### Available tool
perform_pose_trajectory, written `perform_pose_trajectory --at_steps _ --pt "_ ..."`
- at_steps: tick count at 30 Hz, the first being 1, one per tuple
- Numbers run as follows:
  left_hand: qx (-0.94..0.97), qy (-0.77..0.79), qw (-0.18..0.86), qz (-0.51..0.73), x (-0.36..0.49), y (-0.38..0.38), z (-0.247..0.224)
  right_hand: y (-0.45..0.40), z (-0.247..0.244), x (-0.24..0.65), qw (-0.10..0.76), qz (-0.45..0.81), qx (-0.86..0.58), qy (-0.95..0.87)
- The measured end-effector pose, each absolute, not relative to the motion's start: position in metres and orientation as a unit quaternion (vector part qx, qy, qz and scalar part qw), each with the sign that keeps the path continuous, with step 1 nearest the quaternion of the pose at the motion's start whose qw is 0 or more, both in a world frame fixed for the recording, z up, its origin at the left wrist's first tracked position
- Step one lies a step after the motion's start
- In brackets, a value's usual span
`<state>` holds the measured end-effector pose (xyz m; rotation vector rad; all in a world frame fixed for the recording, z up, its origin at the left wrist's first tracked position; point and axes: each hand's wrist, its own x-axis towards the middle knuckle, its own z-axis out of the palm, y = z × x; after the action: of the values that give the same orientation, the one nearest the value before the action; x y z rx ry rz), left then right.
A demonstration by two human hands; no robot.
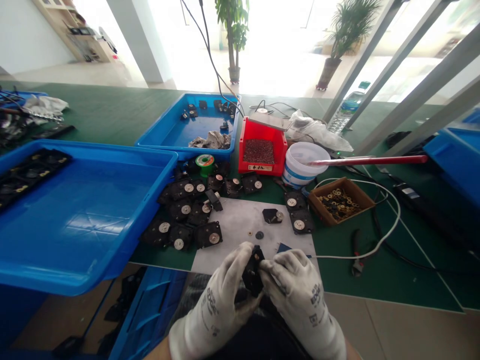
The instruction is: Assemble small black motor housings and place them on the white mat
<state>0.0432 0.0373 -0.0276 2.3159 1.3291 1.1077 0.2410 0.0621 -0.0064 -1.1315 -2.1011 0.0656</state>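
Over white paper (228,220), left hand (219,295) and right hand (300,295) pinch a black part (252,272) between them.

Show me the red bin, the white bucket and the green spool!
Red bin (244,150), head view, on its left wall.
White bucket (294,175), head view, on its side wall.
Green spool (205,166), head view, on its middle.

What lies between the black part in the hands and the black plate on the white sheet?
In the head view, a small dark disc and a small brass-coloured washer lie there, on the white sheet.
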Motion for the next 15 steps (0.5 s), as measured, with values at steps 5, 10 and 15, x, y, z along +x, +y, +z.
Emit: perform_pose_trajectory --at_steps 5,10,15 --pt "0.809 0.444 0.096 0.373 0.043 0.036 -0.028 0.062 -0.001 0.239 0.336 -0.008 -0.436 -0.835" --pt "0.816 0.439 0.075 0.367 0.041 0.037 -0.025 0.063 0.004 0.234 0.281 -0.059 -0.441 -0.850" --pt "0.830 0.429 0.060 0.350 0.039 0.037 -0.023 0.063 0.004 0.228 0.231 -0.092 -0.426 -0.870"
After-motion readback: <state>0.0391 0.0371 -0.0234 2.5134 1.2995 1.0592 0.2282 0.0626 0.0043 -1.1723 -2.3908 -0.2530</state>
